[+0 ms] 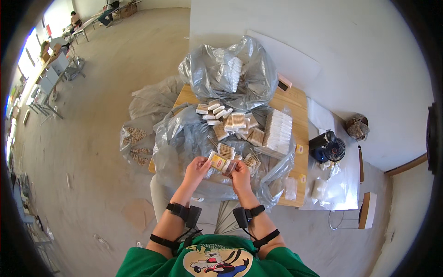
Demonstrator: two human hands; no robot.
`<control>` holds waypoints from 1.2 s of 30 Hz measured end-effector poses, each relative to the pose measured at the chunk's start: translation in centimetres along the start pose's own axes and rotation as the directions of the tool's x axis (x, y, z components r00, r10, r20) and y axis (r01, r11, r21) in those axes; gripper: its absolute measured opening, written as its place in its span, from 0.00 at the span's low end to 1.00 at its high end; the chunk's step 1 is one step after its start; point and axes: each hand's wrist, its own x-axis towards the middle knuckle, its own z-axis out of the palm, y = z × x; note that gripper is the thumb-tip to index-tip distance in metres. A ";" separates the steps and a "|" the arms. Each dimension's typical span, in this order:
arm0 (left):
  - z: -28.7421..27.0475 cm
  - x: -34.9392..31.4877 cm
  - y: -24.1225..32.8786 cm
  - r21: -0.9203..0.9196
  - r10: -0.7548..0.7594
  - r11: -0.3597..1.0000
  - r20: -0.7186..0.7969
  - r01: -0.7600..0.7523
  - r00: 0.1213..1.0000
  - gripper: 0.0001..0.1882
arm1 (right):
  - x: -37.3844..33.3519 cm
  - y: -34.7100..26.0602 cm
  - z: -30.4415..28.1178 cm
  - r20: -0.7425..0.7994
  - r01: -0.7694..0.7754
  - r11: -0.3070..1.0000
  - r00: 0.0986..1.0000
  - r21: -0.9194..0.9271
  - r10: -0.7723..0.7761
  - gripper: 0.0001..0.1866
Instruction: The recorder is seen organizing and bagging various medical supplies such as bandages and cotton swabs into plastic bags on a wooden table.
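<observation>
Between my hands is a small clear packet of cotton swabs (218, 160) with a yellow and red label, held tilted above the plastic-covered table. My left hand (197, 171) pinches its labelled end. At the other end, where clear film shows, the fingers of my right hand (241, 176) are closed on it. Just beyond lies a bundle of wooden-stick swabs (226, 150), with loose swabs (252, 162) beside my right hand. Farther back, several swab bundles (236, 121) are heaped on grey plastic sheeting (177, 134). A tall stack of white-tipped bundles (278, 131) stands to their right.
A large grey plastic bag (198, 69) with white bundles sits at the table's back. Clear bags of swabs (134, 138) lie at the left. A side table (348, 184) on the right holds a small fan (334, 149) and a black cylinder (321, 139). A wall rises behind.
</observation>
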 end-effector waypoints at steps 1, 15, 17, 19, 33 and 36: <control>0.1 0.2 0.0 -0.006 -0.002 1.000 -0.004 0.002 1.000 0.12 | 0.4 0.5 -0.6 0.038 -0.001 1.000 0.999 -0.013 0.002 0.11; 1.3 1.2 -0.6 0.137 0.161 0.980 -0.140 -0.142 0.977 0.07 | 2.5 -0.1 2.2 0.193 0.184 0.800 0.977 -0.571 -0.087 0.07; 1.0 1.2 -0.4 0.232 0.137 0.965 -0.056 -0.120 0.989 0.06 | 2.7 0.2 1.9 0.127 0.113 0.858 0.990 -0.501 -0.056 0.07; 0.9 1.2 -0.3 0.327 0.105 0.939 0.026 -0.108 0.994 0.06 | 3.3 1.1 1.4 0.129 0.155 0.846 0.986 -0.511 -0.103 0.06; 1.0 2.8 -3.2 0.149 0.208 0.971 -0.140 -0.187 0.968 0.07 | 3.8 1.5 2.0 0.079 0.041 0.997 0.996 0.067 -0.046 0.04; 1.1 3.0 -2.9 0.213 0.213 0.960 -0.133 -0.182 0.968 0.04 | 4.3 1.8 2.4 0.039 0.100 0.993 0.994 -0.063 -0.098 0.03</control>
